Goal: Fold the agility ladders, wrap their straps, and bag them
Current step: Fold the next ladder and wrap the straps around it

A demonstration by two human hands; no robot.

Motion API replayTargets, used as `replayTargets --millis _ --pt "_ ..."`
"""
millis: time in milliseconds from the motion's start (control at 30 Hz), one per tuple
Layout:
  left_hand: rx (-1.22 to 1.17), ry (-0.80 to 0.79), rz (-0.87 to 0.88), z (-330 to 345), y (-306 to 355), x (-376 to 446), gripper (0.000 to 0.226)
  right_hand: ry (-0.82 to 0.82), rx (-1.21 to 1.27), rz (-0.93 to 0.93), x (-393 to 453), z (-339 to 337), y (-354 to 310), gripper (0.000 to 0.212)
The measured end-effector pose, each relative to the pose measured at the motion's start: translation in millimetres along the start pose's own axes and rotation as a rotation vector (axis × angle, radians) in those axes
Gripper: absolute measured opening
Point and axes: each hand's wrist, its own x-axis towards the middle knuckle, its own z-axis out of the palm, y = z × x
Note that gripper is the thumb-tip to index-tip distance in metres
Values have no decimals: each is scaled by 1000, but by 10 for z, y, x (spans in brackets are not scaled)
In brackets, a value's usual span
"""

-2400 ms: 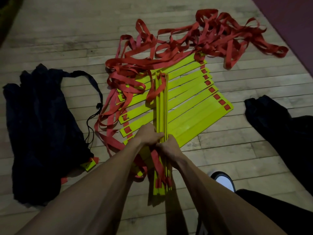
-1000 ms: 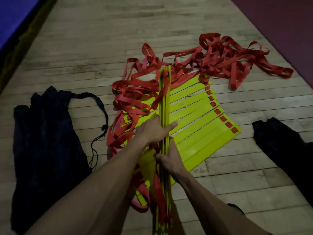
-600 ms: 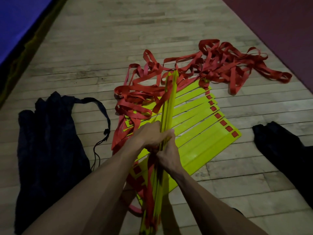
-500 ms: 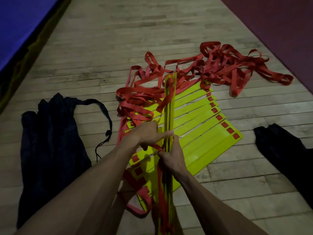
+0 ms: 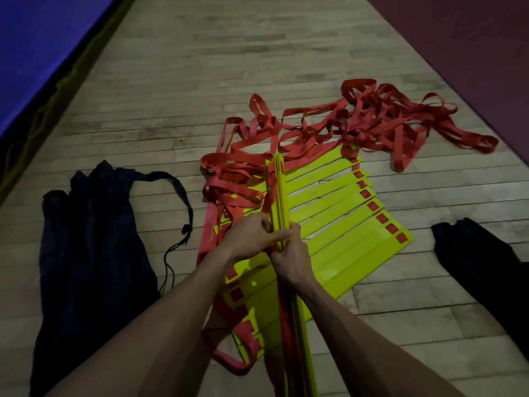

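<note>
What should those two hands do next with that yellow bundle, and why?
Probably wind a loose red strap around the stacked rungs. Both the left hand and right hand already grip the stack edge-up, while its straps sprawl unwrapped on the floor.

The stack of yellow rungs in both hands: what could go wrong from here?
1. The left hand and right hand grip the stacked rungs only mid-length, so the ends may fan out.
2. The loose red straps lie tangled on the floor and may knot or snag when wrapped.
</note>
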Motion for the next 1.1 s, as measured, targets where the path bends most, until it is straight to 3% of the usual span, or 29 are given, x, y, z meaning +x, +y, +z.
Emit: replayTargets --millis 100,233,267,333,400,433,500,667,733,800,900,967,1100 --pt "-101 -40 -11 -74 -51 -47 71 -57 -26 15 -42 -6 93 77" --pt "-215 -90 46 -68 -129 -78 135 -70 29 29 -72 -73 89 88" --pt "-223 -102 48 -68 -134 -87 140 -78 34 24 -75 -87 83 92" --pt "-166 -157 63 -93 -99 -98 121 -92 24 18 -70 -114 87 95" --pt "-67 -247 81 -129 -39 -106 71 -107 16 20 -56 -126 97 92" --pt "-46 -271 74 -132 -41 -105 60 -111 15 9 -58 -130 93 87" --pt "-76 -255 39 -102 -70 -90 64 -118 22 -5 -57 -136 103 82" --pt "-344 -20 4 -76 -196 -55 116 -116 50 6 -29 -150 159 87" --pt "-490 -41 -71 -141 -170 -36 126 -136 70 25 -27 -144 183 79" --pt "-538 -95 -122 -200 -105 -23 110 -176 86 16 -30 -94 178 78" --pt "-442 -118 -99 -215 -63 32 47 -191 124 -1 -57 -52 149 86" --pt "-306 -111 -73 -174 -99 66 22 -188 154 22 -41 -85 156 86" --pt "-137 -85 53 -99 -95 -7 38 -188 251 82 5 -210 188 85"
